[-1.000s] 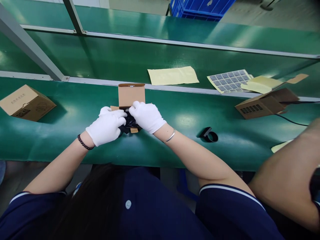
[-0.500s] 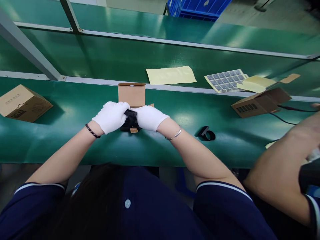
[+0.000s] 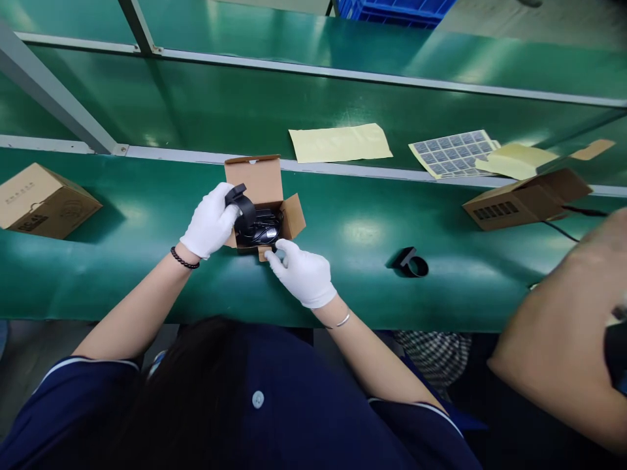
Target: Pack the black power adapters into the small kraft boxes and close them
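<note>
A worker wears a navy short-sleeved shirt (image 3: 313, 411), its sleeves edged with a thin white stripe (image 3: 105, 361) and its front showing one round, pale button (image 3: 258, 399). Long dark hair (image 3: 196, 391) hangs over the shirt's left side, next to a small, partly hidden patch (image 3: 157, 361) of blue and white. White gloves cover the left grip (image 3: 208, 222) and right grip (image 3: 306, 274). A dark braided bracelet (image 3: 185, 259) rings the left wrist; a slim silver bangle (image 3: 339, 322), the right.

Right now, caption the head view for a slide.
A gloved left hand holds a black ring-shaped part over an open carton of black cabling, the right hand at its front flap.
</note>
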`<state>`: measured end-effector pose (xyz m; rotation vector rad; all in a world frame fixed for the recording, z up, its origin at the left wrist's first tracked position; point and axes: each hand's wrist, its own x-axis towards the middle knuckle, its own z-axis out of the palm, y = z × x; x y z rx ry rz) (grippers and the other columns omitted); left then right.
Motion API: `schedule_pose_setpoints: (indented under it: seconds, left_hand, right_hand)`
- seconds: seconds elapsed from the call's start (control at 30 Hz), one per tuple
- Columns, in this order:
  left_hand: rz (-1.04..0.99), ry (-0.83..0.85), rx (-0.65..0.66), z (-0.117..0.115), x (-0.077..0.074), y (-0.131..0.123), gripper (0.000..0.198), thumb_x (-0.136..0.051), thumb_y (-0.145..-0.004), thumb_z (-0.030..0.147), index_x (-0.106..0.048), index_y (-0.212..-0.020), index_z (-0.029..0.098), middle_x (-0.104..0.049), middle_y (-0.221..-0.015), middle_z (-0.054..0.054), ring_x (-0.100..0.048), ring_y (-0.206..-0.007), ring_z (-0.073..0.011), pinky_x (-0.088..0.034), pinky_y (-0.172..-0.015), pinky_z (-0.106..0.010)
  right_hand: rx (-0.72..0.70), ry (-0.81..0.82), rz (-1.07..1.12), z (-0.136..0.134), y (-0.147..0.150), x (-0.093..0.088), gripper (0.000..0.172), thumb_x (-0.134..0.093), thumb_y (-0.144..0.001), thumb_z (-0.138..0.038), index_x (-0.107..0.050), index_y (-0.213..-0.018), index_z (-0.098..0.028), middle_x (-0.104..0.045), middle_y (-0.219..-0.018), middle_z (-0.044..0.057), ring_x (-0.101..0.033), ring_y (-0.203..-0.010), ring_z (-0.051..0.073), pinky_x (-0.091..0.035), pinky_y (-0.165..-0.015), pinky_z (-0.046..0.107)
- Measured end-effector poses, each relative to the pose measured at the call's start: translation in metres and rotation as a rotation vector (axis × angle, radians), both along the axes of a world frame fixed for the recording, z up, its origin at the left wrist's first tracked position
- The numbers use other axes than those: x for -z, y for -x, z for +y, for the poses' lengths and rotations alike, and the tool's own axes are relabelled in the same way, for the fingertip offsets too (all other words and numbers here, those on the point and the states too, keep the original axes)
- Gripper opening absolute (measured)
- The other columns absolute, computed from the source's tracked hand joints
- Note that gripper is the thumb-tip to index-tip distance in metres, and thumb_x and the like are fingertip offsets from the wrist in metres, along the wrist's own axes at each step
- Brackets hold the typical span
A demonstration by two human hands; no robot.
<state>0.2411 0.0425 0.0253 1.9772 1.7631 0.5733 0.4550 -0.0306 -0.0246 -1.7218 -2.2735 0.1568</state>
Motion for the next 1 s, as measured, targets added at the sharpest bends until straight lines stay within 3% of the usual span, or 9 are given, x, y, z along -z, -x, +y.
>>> schedule_pose_setpoints:
  seconds: [0.13, 0.23, 0.3, 0.4, 0.53, 0.63, 0.73, 0.83, 1.0]
  left_hand:
    - [-0.107, -0.060, 0.123, -0.003, 0.007, 0.011, 0.025, -0.040, -0.092, 0.028, -0.057, -0.106, 0.019, -0.072, -0.102, -0.009, -0.068, -0.092, -0.0251, -0.057, -0.087, -0.043]
    - [-0.109, -0.138, 0.382, -0.009, 0.005, 0.023, 0.022, -0.042, -0.088, 0.024, -0.061, -0.099, 0.021, -0.074, -0.100, -0.007, -0.069, -0.096, -0.0246, -0.051, -0.109, -0.054]
    - [-0.072, -0.191, 0.576, -0.014, 0.002, 0.031, 0.025, -0.044, -0.084, 0.020, -0.064, -0.100, 0.022, -0.077, -0.105, -0.004, -0.071, -0.098, -0.0237, -0.031, -0.127, -0.062]
    - [0.055, -0.202, 0.778, -0.019, -0.003, 0.037, 0.027, -0.047, -0.082, 0.016, -0.066, -0.099, 0.022, -0.078, -0.115, -0.004, -0.073, -0.103, -0.0247, -0.010, -0.133, -0.066]
    - [0.189, -0.153, 0.862, -0.021, -0.006, 0.031, 0.026, -0.051, -0.079, 0.014, -0.069, -0.097, 0.021, -0.078, -0.111, -0.005, -0.073, -0.106, -0.0257, -0.023, -0.130, -0.062]
    - [0.208, -0.159, 0.870, -0.021, -0.006, 0.025, 0.027, -0.053, -0.078, 0.014, -0.070, -0.099, 0.021, -0.079, -0.108, -0.006, -0.072, -0.105, -0.0259, -0.033, -0.126, -0.058]
    - [0.202, -0.194, 0.860, -0.022, -0.004, 0.024, 0.028, -0.052, -0.080, 0.013, -0.071, -0.100, 0.020, -0.078, -0.109, -0.008, -0.072, -0.105, -0.0264, -0.036, -0.124, -0.057]
    - [0.174, -0.208, 0.866, -0.023, -0.001, 0.026, 0.030, -0.050, -0.082, 0.014, -0.071, -0.103, 0.019, -0.078, -0.111, -0.009, -0.072, -0.106, -0.0262, -0.035, -0.125, -0.056]
    - [0.138, -0.184, 0.861, -0.023, 0.004, 0.028, 0.029, -0.051, -0.082, 0.016, -0.070, -0.104, 0.019, -0.077, -0.112, -0.008, -0.070, -0.111, -0.0254, -0.030, -0.128, -0.055]
  right_hand:
    - [0.063, 0.016, 0.108, 0.001, 0.007, 0.019, 0.045, -0.047, -0.102, -0.057, -0.073, -0.104, -0.021, -0.069, -0.057, 0.002, -0.069, -0.059, 0.020, -0.038, -0.056, 0.029]
    - [0.180, 0.078, 0.379, -0.002, 0.007, 0.027, 0.044, -0.051, -0.098, -0.060, -0.069, -0.097, -0.020, -0.068, -0.058, 0.002, -0.069, -0.058, 0.019, -0.044, -0.058, 0.028]
    - [0.260, 0.284, 0.652, -0.007, 0.006, 0.030, 0.045, -0.050, -0.098, -0.062, -0.066, -0.102, -0.019, -0.069, -0.059, 0.000, -0.064, -0.051, 0.016, -0.046, -0.056, 0.027]
    - [0.310, 0.687, 1.051, -0.013, 0.011, 0.030, 0.052, -0.048, -0.098, -0.065, -0.058, -0.120, -0.019, -0.072, -0.065, -0.002, -0.053, -0.039, 0.012, -0.043, -0.044, 0.024]
    - [0.390, 0.873, 1.458, -0.009, 0.025, 0.032, 0.048, -0.060, -0.091, -0.067, -0.058, -0.106, -0.021, -0.079, -0.095, 0.007, -0.060, -0.050, 0.008, -0.038, -0.040, 0.019]
    - [0.522, 0.711, 1.616, -0.009, 0.032, 0.035, 0.047, -0.068, -0.085, -0.063, -0.060, -0.106, -0.022, -0.077, -0.102, 0.006, -0.066, -0.061, 0.009, -0.042, -0.046, 0.018]
    - [0.506, 0.350, 1.498, -0.014, 0.031, 0.036, 0.048, -0.066, -0.089, -0.059, -0.063, -0.120, -0.023, -0.075, -0.116, 0.010, -0.073, -0.081, 0.015, -0.055, -0.060, 0.025]
    - [0.281, 0.087, 1.140, -0.010, 0.026, 0.028, 0.049, -0.064, -0.094, -0.054, -0.064, -0.132, -0.023, -0.069, -0.136, 0.014, -0.073, -0.098, 0.021, -0.061, -0.078, 0.035]
    - [-0.032, 0.019, 0.447, 0.024, 0.020, -0.006, 0.052, -0.050, -0.103, -0.049, -0.063, -0.142, -0.019, -0.068, -0.140, 0.015, -0.066, -0.126, 0.029, -0.053, -0.107, 0.044]
